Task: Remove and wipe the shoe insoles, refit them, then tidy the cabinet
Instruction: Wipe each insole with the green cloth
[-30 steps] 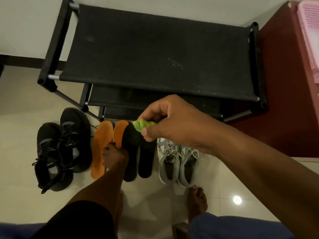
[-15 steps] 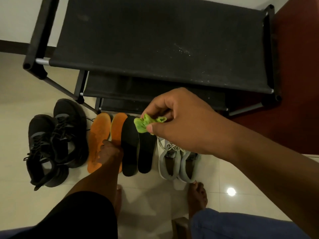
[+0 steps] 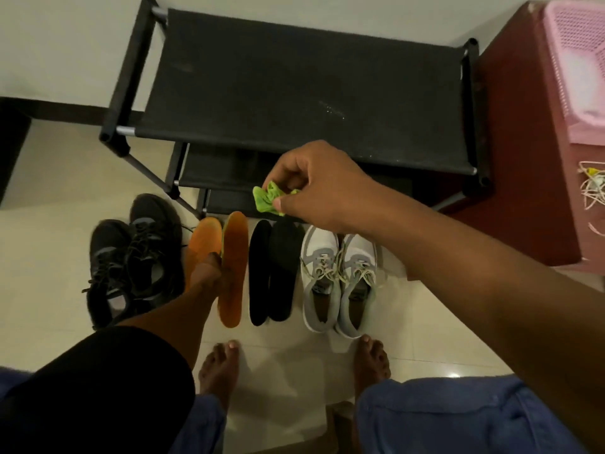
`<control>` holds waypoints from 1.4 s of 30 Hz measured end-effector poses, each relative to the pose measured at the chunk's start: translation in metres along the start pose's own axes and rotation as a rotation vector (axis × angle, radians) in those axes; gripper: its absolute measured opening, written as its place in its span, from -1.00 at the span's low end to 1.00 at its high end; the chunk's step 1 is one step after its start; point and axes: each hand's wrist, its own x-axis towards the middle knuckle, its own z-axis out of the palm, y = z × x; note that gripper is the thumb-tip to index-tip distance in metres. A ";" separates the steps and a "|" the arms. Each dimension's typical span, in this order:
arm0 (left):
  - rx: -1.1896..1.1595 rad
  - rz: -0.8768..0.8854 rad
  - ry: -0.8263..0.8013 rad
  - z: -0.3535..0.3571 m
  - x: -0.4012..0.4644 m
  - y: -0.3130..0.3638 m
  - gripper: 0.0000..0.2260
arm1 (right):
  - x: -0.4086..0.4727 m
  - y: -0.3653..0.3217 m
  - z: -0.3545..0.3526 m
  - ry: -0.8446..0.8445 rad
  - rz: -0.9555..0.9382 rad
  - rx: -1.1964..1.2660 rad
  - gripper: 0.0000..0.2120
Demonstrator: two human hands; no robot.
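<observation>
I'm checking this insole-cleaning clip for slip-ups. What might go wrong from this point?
1. The left hand pinches only one edge of the tilted orange foam insole; that thin grip may let it slip back to the floor.
2. The right hand holds the crumpled green cloth in a tight wad, so little surface may meet the insole.
3. The two black insoles lie close beside the orange pair, so refitting into the grey and white sneakers could get mixed up.

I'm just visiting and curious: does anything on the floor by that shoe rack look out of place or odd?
Mildly. Four insoles lie out of their shoes: two orange insoles and two black insoles. The left hand tilts one orange insole up on its edge. The black shoes sit crookedly, laces loose. Nothing looks spilled or damaged.
</observation>
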 end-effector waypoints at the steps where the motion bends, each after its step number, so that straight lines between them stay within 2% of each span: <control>1: -0.022 -0.022 -0.067 0.000 -0.011 0.004 -0.38 | -0.001 0.000 -0.001 0.006 -0.002 -0.020 -0.84; 4: -0.081 -0.195 -0.248 -0.037 -0.069 0.063 -0.54 | -0.004 -0.001 -0.003 0.035 0.001 -0.066 -0.82; 9: -0.106 -0.240 -0.358 -0.076 -0.073 0.048 -0.58 | 0.000 -0.024 -0.007 0.093 -0.033 -0.131 -0.79; 12: -0.153 -0.134 -0.511 -0.111 -0.095 0.052 -0.66 | -0.001 -0.043 -0.004 0.179 -0.085 -0.127 -0.83; 14: -0.191 -0.052 -0.557 -0.135 -0.121 0.068 -0.74 | -0.010 -0.051 0.003 0.244 -0.115 -0.090 -0.84; 18: -0.295 0.139 -0.514 -0.177 -0.150 0.085 -0.75 | -0.040 -0.060 0.011 0.396 -0.188 0.033 -0.93; 21: -0.414 0.270 -0.441 -0.185 -0.165 0.104 -0.75 | -0.068 -0.070 0.008 0.495 -0.206 0.189 -0.90; 24: -0.542 0.393 -0.466 -0.179 -0.174 0.135 -0.72 | -0.088 -0.074 0.000 0.605 -0.195 0.281 -0.82; 27: -0.618 0.475 -0.530 -0.164 -0.177 0.166 -0.66 | -0.095 -0.070 -0.011 0.760 -0.180 0.226 -0.87; 31: -0.898 0.423 -0.697 -0.138 -0.164 0.191 -0.56 | -0.084 -0.054 -0.026 0.867 -0.222 0.093 -0.87; 33: -1.030 0.352 -0.756 -0.129 -0.155 0.200 -0.50 | -0.076 -0.048 -0.032 0.854 -0.246 0.046 -0.85; 36: -1.159 0.265 -0.750 -0.124 -0.138 0.211 -0.28 | -0.063 -0.046 -0.034 0.809 -0.301 0.007 -0.87; 38: -1.182 0.242 -0.711 -0.121 -0.129 0.217 -0.18 | -0.054 -0.047 -0.033 0.822 -0.342 -0.052 -0.92; 42: -1.160 0.257 -0.635 -0.121 -0.115 0.224 -0.09 | -0.048 -0.046 -0.028 0.757 -0.386 -0.077 -0.81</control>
